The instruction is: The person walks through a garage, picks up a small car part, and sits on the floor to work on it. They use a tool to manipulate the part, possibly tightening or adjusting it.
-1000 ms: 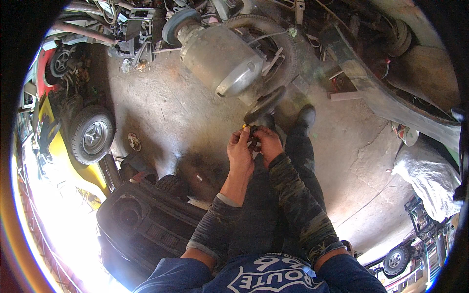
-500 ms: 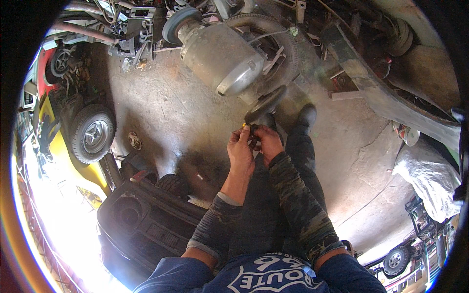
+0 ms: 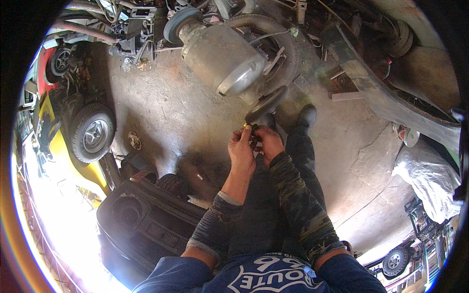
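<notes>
At the lower edge, nearest the camera, a navy T-shirt (image 3: 188, 274) bears a white shield-shaped print (image 3: 268, 282) with large lettering. Forward from it, both forearms reach up and inward in dark camouflage arm sleeves (image 3: 304, 205), wrists drawn close together over the dark trousers. The left hand (image 3: 241, 145) stands upright, its thumb pointing away from the body; the right hand (image 3: 269, 143) is turned in to face it, fingers curled. Between them, the nearly closed fingertips pinch a small dark piece with a yellow part (image 3: 245, 125), mostly hidden. That piece sits just beside the near rim of a dark grinder wheel (image 3: 266, 104); contact cannot be told. Beyond is the grey grinder motor (image 3: 220, 59), with a pale wheel (image 3: 177, 25) at its other end. Farther right stands a tin can (image 3: 411, 137), its coloured label too small to read.
</notes>
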### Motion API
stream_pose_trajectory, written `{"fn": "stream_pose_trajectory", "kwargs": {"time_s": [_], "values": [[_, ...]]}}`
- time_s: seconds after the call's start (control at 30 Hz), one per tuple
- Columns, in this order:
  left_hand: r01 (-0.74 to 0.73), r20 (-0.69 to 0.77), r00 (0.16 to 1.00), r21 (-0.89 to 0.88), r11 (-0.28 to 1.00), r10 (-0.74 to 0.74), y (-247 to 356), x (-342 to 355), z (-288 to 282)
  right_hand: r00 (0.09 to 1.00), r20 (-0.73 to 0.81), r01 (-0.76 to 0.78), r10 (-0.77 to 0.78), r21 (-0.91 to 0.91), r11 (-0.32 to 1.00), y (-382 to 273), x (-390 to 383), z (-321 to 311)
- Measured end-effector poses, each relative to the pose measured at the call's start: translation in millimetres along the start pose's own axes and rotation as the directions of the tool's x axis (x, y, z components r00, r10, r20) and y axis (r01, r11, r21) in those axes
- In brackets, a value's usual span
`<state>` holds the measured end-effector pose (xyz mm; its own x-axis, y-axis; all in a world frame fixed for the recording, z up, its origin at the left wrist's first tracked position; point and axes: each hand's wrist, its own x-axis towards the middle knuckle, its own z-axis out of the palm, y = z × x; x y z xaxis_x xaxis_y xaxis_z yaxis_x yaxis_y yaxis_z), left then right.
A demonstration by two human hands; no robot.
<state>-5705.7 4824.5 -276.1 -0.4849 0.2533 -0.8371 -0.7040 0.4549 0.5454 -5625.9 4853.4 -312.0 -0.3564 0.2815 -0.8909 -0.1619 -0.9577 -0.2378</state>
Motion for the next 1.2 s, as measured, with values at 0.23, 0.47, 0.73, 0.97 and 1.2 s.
{"fn": "stream_pose_trajectory", "kwargs": {"time_s": [0.23, 0.47, 0.73, 0.97, 1.2], "values": [[-0.005, 0.022, 1.000, -0.007, 1.000, 0.005, -3.8, 0.9, -6.1, 0.999, 0.026, 0.041, -0.039, -0.118, 0.992, 1.6, 1.4, -5.9], [0.034, 0.123, 0.992, -0.053, 0.998, -0.027, -8.5, -1.9, -18.0, 0.815, 0.082, 0.464, -0.573, -0.684, 0.562, 10.9, -1.6, -7.1], [0.046, 0.133, 0.990, -0.048, 0.998, -0.039, -5.7, 0.9, -20.2, 0.730, 0.128, 0.511, -0.671, -0.754, 0.412, 6.6, -10.5, -2.4], [0.046, 0.154, 0.987, -0.072, 0.996, -0.034, -6.7, 3.0, -19.2, 0.703, 0.121, 0.530, -0.701, -0.746, 0.403, 7.6, -8.7, -2.0], [0.049, 0.144, 0.989, -0.071, 0.996, -0.038, -7.4, 4.3, -20.2, 0.684, 0.131, 0.541, -0.717, -0.751, 0.379, 8.1, -9.5, -1.1]]}}
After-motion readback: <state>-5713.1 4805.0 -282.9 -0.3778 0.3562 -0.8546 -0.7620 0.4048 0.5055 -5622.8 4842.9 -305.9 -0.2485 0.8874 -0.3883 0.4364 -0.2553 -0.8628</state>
